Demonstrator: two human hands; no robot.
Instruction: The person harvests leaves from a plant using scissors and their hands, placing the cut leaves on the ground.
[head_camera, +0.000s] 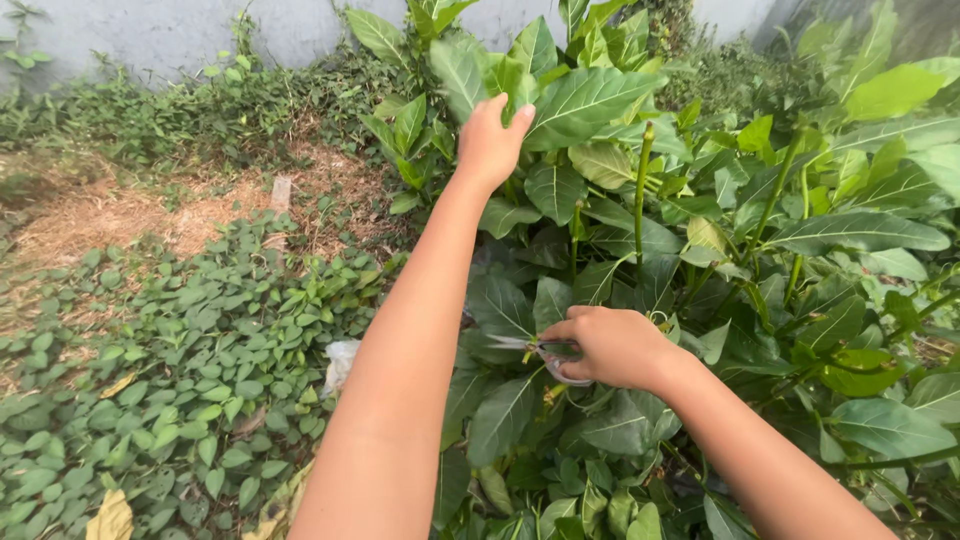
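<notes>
A tall leafy plant (720, 230) fills the right half of the frame, its broad green leaves overlapping so thickly that the stems lower down and the ground under them are hidden. Its right side and top are cut off by the frame edge. A bare green stalk (640, 190) stands upright in the upper middle, its foot lost among the leaves.

The lower left of the frame is covered by a low ground cover (190, 370) of small rounded leaves, with a few yellowed ones at the bottom edge. Behind it, in the upper left, lies a patch of dry straw-coloured soil (110, 210), and beyond that a pale grey wall (200, 30) runs along the top, its foot overgrown with weeds. A small whitish scrap (340, 362) lies in the ground cover beside the left forearm; what it is cannot be made out.

The left hand (490, 140) reaches up to the upper middle of the frame, fingers curled loosely around the edge of a large leaf (585, 100), thumb against it.

The right hand (612, 347), in the middle of the frame, is closed around the handles of a pair of scissors (535, 350). The blades point left, partly hidden by the fingers and by leaves, so how far they are parted is hard to tell.
</notes>
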